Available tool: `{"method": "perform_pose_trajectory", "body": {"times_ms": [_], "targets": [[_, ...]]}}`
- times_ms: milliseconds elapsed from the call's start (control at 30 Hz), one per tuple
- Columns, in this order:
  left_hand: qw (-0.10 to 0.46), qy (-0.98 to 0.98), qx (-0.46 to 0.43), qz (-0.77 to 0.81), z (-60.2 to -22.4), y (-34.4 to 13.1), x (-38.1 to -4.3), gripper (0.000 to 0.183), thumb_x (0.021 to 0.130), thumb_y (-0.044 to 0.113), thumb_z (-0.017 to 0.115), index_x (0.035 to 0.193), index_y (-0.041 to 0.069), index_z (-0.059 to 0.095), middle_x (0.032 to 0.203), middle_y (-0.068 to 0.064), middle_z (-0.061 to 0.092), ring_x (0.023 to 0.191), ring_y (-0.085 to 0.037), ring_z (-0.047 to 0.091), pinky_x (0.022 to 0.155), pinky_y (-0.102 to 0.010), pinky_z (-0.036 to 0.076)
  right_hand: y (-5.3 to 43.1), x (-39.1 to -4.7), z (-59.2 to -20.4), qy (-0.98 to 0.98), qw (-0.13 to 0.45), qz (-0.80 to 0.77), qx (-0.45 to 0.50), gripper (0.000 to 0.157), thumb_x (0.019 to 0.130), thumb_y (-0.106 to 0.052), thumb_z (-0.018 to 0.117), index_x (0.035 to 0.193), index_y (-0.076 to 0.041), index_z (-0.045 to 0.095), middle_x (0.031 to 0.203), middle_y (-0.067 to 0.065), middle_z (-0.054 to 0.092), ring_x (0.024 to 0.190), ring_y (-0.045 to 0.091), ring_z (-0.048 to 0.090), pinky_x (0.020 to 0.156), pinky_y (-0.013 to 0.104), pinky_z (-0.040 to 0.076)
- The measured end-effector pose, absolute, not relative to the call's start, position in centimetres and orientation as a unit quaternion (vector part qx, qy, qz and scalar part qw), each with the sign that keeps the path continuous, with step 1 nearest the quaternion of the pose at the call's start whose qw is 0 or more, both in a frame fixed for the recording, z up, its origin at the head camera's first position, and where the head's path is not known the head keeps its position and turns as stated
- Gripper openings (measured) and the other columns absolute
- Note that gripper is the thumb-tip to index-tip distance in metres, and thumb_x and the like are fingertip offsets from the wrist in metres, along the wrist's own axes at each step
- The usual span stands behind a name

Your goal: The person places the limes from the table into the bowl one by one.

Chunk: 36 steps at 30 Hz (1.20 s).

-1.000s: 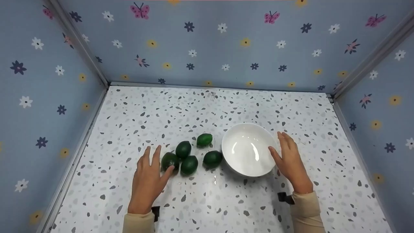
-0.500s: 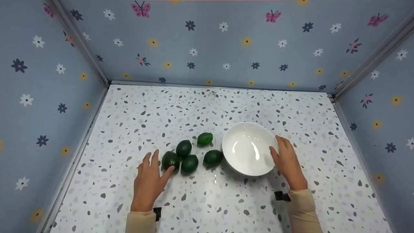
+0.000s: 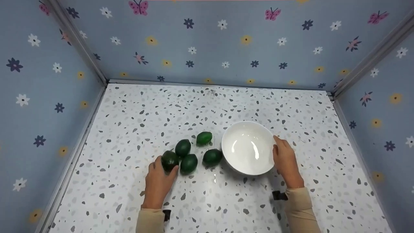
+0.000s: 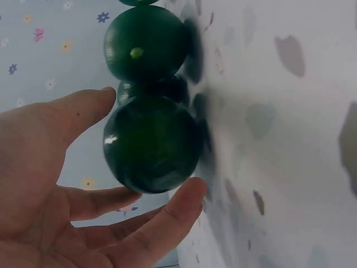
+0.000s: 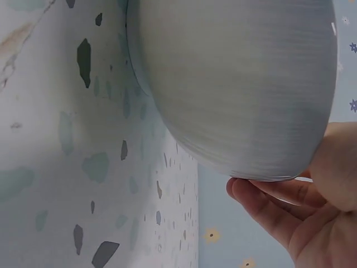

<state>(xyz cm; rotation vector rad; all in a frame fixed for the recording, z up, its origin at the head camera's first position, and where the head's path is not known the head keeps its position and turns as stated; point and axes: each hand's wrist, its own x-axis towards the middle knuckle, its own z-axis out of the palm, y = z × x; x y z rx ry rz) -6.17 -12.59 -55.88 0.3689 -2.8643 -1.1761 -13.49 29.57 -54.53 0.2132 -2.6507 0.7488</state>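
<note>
My left hand (image 3: pixel 159 182) curls round the nearest dark green oval fruit (image 3: pixel 169 161). In the left wrist view, its thumb is at one side of that smooth, glossy fruit (image 4: pixel 153 145) and the bent fingers (image 4: pixel 181 206) lie along its lower edge. Beside it are two more dark green fruits (image 3: pixel 183 148) (image 3: pixel 189 163). To the right, my right hand (image 3: pixel 287 161) holds the right rim of a white bowl (image 3: pixel 247 149), which has nothing inside. Fingertips (image 5: pixel 242 187) press its outer wall in the right wrist view, where the bowl hides part of the thumb.
Another dark green fruit (image 3: pixel 212 158) sits right at the bowl's left side, with a smaller, brighter green one (image 3: pixel 204 138) behind it. The speckled white tabletop (image 3: pixel 207 106) is bounded by blue flowered panels (image 3: pixel 220 45) at the back and both sides.
My left hand has moved right and its spread fingers have curled round the nearest fruit. My right hand has come in from beside the bowl and taken its rim. Bowl and fruits stay put.
</note>
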Motion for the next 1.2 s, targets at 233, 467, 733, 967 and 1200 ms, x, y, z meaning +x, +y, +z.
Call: {"method": "perform_pose_trajectory", "body": {"times_ms": [233, 467, 733, 967, 1200], "targets": [[0.014, -0.913, 0.128, -0.388, -56.2, -12.6, -6.2, 0.076, 0.093, 0.035, 0.07, 0.148, -0.004, 0.034, 0.13, -0.032, 0.046, 0.114, -0.051, 0.055, 0.092, -0.061, 0.047, 29.2, -13.5, -55.0, -0.938, 0.202, 0.271, 0.077, 0.037, 0.094, 0.011, 0.059, 0.131, 0.01, 0.058, 0.106, 0.028, 0.062, 0.098, 0.041, 0.065, 0.083, 0.047, 0.056], [0.031, -0.91, 0.125, -0.395, -56.3, -12.6, -6.0, 0.072, 0.092, 0.029, 0.072, 0.147, -0.002, 0.038, 0.128, -0.03, 0.048, 0.112, -0.05, 0.056, 0.091, -0.06, 0.047, 29.1, -13.4, -55.2, -0.937, 0.208, 0.271, 0.075, 0.037, 0.094, 0.012, 0.059, 0.131, 0.01, 0.058, 0.106, 0.028, 0.062, 0.098, 0.042, 0.065, 0.083, 0.047, 0.056], [0.044, -0.904, 0.129, -0.404, -56.0, -12.5, -6.0, 0.07, 0.09, 0.027, 0.075, 0.146, 0.001, 0.042, 0.131, -0.029, 0.049, 0.115, -0.048, 0.055, 0.095, -0.06, 0.045, 29.2, -13.4, -55.2, -0.937, 0.21, 0.27, 0.076, 0.038, 0.094, 0.011, 0.059, 0.131, 0.009, 0.058, 0.107, 0.027, 0.062, 0.099, 0.041, 0.064, 0.084, 0.047, 0.056], [0.096, -0.9, 0.115, -0.408, -55.8, -12.5, -6.3, 0.07, 0.085, 0.022, 0.08, 0.14, -0.006, 0.046, 0.13, -0.028, 0.051, 0.119, -0.044, 0.053, 0.099, -0.056, 0.043, 29.3, -13.6, -54.8, -0.936, 0.204, 0.279, 0.07, 0.037, 0.095, 0.01, 0.058, 0.132, 0.01, 0.057, 0.108, 0.028, 0.062, 0.101, 0.042, 0.063, 0.086, 0.049, 0.054], [0.11, -0.899, 0.103, -0.411, -55.3, -12.4, -6.5, 0.068, 0.084, 0.023, 0.082, 0.136, -0.008, 0.049, 0.129, -0.025, 0.054, 0.121, -0.039, 0.053, 0.101, -0.052, 0.043, 29.4, -13.3, -54.8, -0.936, 0.201, 0.282, 0.069, 0.037, 0.095, 0.01, 0.058, 0.132, 0.009, 0.057, 0.107, 0.027, 0.062, 0.1, 0.041, 0.064, 0.085, 0.048, 0.055]]}}
